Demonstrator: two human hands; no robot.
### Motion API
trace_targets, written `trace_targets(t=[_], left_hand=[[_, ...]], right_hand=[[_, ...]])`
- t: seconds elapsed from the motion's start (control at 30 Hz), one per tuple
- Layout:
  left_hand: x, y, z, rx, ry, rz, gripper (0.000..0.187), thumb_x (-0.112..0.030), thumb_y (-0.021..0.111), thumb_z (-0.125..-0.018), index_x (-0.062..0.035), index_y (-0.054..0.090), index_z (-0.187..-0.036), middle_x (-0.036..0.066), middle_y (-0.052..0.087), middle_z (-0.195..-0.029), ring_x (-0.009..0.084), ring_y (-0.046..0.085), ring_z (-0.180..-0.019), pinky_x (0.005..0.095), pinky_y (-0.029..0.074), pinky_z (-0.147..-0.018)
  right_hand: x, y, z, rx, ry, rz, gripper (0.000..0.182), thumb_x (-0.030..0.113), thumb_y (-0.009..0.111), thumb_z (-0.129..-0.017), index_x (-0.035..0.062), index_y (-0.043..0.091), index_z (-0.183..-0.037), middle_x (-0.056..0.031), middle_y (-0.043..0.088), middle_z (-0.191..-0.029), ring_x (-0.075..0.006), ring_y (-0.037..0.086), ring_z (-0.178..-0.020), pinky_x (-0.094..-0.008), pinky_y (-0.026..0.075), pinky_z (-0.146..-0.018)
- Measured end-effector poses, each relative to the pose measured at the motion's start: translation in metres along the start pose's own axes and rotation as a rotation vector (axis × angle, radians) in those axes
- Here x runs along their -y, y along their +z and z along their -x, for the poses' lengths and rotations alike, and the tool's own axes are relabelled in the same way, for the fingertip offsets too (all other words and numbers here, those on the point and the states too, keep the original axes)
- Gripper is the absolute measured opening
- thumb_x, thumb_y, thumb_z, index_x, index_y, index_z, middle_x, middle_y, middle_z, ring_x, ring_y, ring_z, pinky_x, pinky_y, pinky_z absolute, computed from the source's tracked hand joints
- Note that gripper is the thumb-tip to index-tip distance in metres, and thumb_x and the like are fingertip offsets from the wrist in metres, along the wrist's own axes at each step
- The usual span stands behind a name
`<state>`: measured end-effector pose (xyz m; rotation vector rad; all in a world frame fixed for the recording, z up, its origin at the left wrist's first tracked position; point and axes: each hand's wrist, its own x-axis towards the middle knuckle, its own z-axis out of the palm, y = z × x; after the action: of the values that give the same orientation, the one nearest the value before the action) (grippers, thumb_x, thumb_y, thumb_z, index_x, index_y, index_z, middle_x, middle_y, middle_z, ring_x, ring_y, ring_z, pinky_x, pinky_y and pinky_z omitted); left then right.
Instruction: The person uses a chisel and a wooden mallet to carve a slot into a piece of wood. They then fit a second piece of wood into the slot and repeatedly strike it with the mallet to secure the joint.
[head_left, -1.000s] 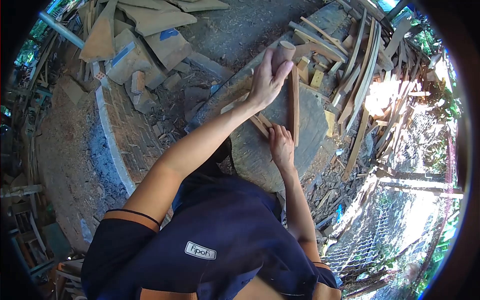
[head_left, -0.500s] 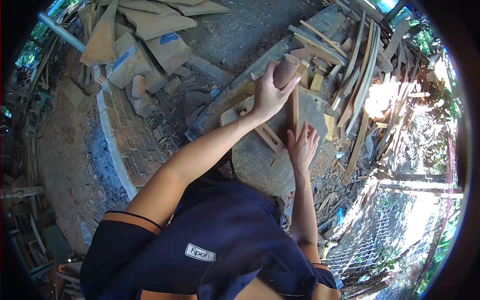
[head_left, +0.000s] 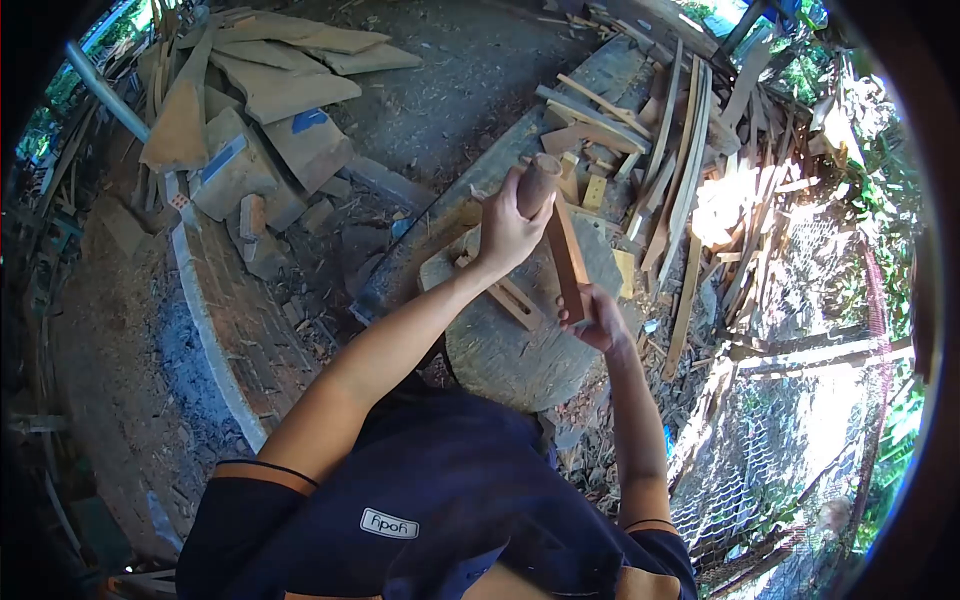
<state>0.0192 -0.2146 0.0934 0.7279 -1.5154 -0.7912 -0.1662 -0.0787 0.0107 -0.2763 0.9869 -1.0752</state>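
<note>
My left hand (head_left: 508, 232) is wrapped round a thick, round wooden piece (head_left: 540, 178), whose flat end faces up. Fingers and thumb of my right hand (head_left: 598, 320) close on the near end of a long reddish-brown wooden bar (head_left: 567, 250). The bar slants away above the round wooden block (head_left: 510, 365); its far end is partly hidden by my left hand and the round piece. A shorter slotted wooden piece (head_left: 516, 304) lies on the block, left of the bar.
Long curved strips (head_left: 690, 150) and offcuts lie at the upper right. Large boards (head_left: 280, 85) are piled at the upper left, near a low brick-and-concrete edge (head_left: 215, 310). Wire netting (head_left: 800, 430) stands at the right. A yellow wood piece (head_left: 624, 272) is beside the block.
My right hand has closed on the bar's near end, and the bar now slants differently. My left hand has come nearer with the round piece. The camera view has shifted.
</note>
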Motion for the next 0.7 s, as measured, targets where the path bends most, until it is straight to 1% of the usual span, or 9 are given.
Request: trace_targets(t=[0.13,0.2,0.33,0.4,0.5,0.53,0.6,0.63,0.7], left_hand=[[0.001,-0.003,0.006,0.015,0.048,0.001,0.024,-0.014,0.073,-0.084,-0.0032,0.053,-0.092,0.011,0.06,-0.07,0.0213,0.064,-0.064,0.0342,0.047,-0.058],[0.001,-0.003,0.007,0.045,0.019,0.035,0.024,-0.014,0.073,-0.084,-0.0035,0.053,-0.093,0.011,0.061,-0.07,0.0212,0.064,-0.062,0.0341,0.047,-0.057],[0.003,0.001,0.004,0.049,0.043,0.005,0.025,-0.015,0.072,-0.084,-0.0037,0.052,-0.094,0.011,0.061,-0.07,0.0209,0.064,-0.062,0.0339,0.047,-0.057],[0.003,0.001,0.005,0.078,0.021,-0.013,0.025,-0.015,0.072,-0.085,-0.0037,0.052,-0.094,0.011,0.061,-0.071,0.0211,0.064,-0.063,0.0339,0.048,-0.057],[0.004,0.007,0.006,0.1,0.043,-0.047,0.025,-0.015,0.072,-0.085,-0.0035,0.053,-0.095,0.011,0.062,-0.072,0.0217,0.066,-0.064,0.0342,0.049,-0.058],[0.004,0.006,0.008,0.097,0.088,-0.068,0.025,-0.016,0.072,-0.085,-0.0033,0.053,-0.096,0.011,0.063,-0.073,0.0223,0.066,-0.065,0.0345,0.049,-0.058],[0.004,0.007,0.009,0.131,0.073,-0.092,0.025,-0.015,0.072,-0.085,-0.0032,0.053,-0.097,0.012,0.064,-0.074,0.0231,0.067,-0.066,0.0349,0.049,-0.059],[0.005,0.009,0.008,0.09,0.136,-0.089,0.025,-0.015,0.072,-0.085,-0.0031,0.053,-0.096,0.012,0.064,-0.074,0.0231,0.067,-0.066,0.0347,0.049,-0.058],[0.002,0.009,0.011,0.08,0.164,-0.078,0.025,-0.012,0.072,-0.083,-0.0027,0.054,-0.098,0.012,0.063,-0.074,0.0242,0.067,-0.067,0.0354,0.05,-0.061]], right_hand=[[-0.002,0.01,0.004,0.012,0.038,-0.14,0.04,0.039,0.058,-0.094,0.0062,0.052,-0.116,-0.0102,0.065,-0.089,-0.0193,0.065,-0.074,-0.0347,0.054,-0.066],[0.006,0.03,0.013,-0.076,-0.005,-0.19,0.04,0.032,0.061,-0.093,0.0051,0.049,-0.12,-0.0125,0.065,-0.094,-0.0195,0.065,-0.079,-0.0351,0.054,-0.067],[0.052,0.103,0.068,-0.095,-0.507,0.245,0.046,0.021,0.058,-0.092,0.0027,0.04,-0.131,-0.0133,0.06,-0.094,-0.0188,0.062,-0.077,-0.0326,0.052,-0.06],[0.076,0.152,0.106,-0.198,-0.826,0.431,0.05,0.02,0.055,-0.094,0.003,0.035,-0.136,-0.0108,0.058,-0.089,-0.0161,0.059,-0.069,-0.0284,0.049,-0.054],[0.092,0.184,0.132,-0.336,-1.074,0.623,0.05,0.025,0.049,-0.099,0.0033,0.031,-0.14,-0.0091,0.055,-0.083,-0.0106,0.053,-0.057,-0.0229,0.042,-0.045],[0.091,0.181,0.135,-0.496,-1.093,0.932,0.053,0.026,0.049,-0.099,0.0018,0.029,-0.143,-0.0155,0.063,-0.094,-0.0196,0.065,-0.069,-0.0299,0.053,-0.058],[0.083,0.169,0.137,-0.398,-0.803,1.5,0.058,0.025,0.05,-0.099,0.0054,0.027,-0.148,-0.0251,0.062,-0.119,-0.0354,0.068,-0.097,-0.0442,0.055,-0.084],[0.086,0.171,0.142,-0.258,-0.594,1.472,0.061,0.025,0.052,-0.098,0.0114,0.025,-0.151,-0.0282,0.046,-0.14,-0.0418,0.055,-0.12,-0.0504,0.042,-0.104],[0.1,0.177,0.158,-0.198,-0.664,1.392,0.06,0.025,0.051,-0.098,0.0131,0.026,-0.151,-0.0276,0.045,-0.141,-0.0412,0.054,-0.122,-0.0502,0.042,-0.105]])
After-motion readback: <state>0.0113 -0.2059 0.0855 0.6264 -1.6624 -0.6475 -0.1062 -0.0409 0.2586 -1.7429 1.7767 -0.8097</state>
